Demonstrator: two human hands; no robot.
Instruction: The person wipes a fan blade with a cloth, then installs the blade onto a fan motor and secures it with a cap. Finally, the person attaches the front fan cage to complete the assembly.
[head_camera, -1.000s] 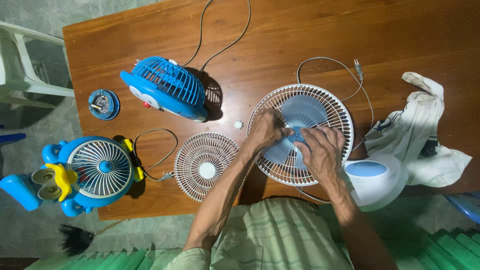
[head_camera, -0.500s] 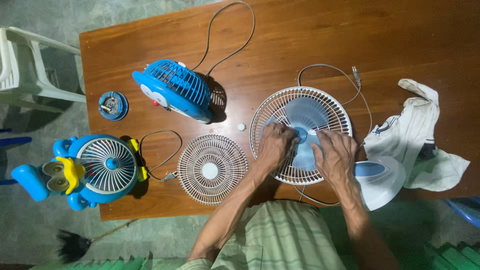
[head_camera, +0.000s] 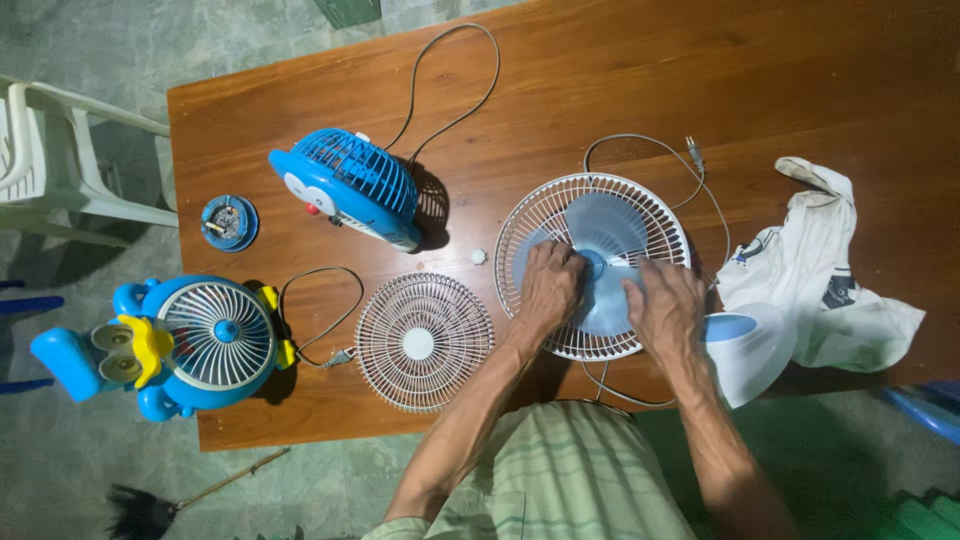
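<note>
Your left hand (head_camera: 548, 283) lies flat on the pale blue fan blade (head_camera: 600, 235), fingers spread and pressing on it, not clenched around anything. Your right hand (head_camera: 664, 305) rests on the same blade just across the blue hub (head_camera: 592, 266), fingers curled down onto the plastic; you cannot tell whether they pinch its edge. The blade sits inside the white rear grille (head_camera: 530, 225), which lies flat on the wooden surface (head_camera: 760, 80). Beside your left wrist lies the loose front grille (head_camera: 424, 342), apart from the fan. Just beyond your right hand sits the fan's white and blue base (head_camera: 750, 345), touching a crumpled white cloth (head_camera: 820, 280). A small white cap (head_camera: 478, 256) lies near your left fingertips.
</note>
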